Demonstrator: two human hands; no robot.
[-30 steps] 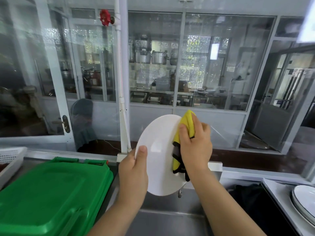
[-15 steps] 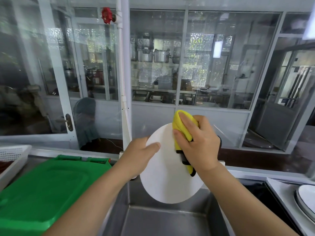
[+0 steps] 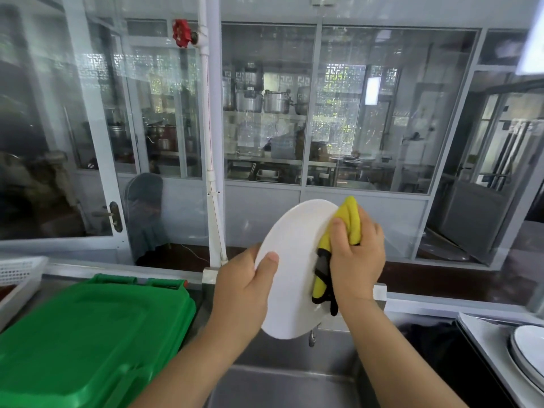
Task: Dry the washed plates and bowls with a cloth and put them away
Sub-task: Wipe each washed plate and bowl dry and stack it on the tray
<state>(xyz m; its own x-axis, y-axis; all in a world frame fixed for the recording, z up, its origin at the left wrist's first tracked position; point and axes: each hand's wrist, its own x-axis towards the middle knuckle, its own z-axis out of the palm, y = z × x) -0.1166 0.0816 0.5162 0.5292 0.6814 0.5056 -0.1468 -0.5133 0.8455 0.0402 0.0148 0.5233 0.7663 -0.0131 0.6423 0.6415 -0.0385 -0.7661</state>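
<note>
Over the steel sink (image 3: 282, 387), a person holds a white plate (image 3: 291, 269) upright, so drips likely fall into the basin. Left of it, a green lid (image 3: 88, 334) lies on the desk. The left hand (image 3: 244, 293) grips the plate's left rim, thumb on the face, steadying it. The right hand (image 3: 356, 254) pinches a yellow cloth (image 3: 350, 222) folded over the right rim, apparently to wipe both sides. Stacked plates (image 3: 527, 354) wait at the desk's right edge.
</note>
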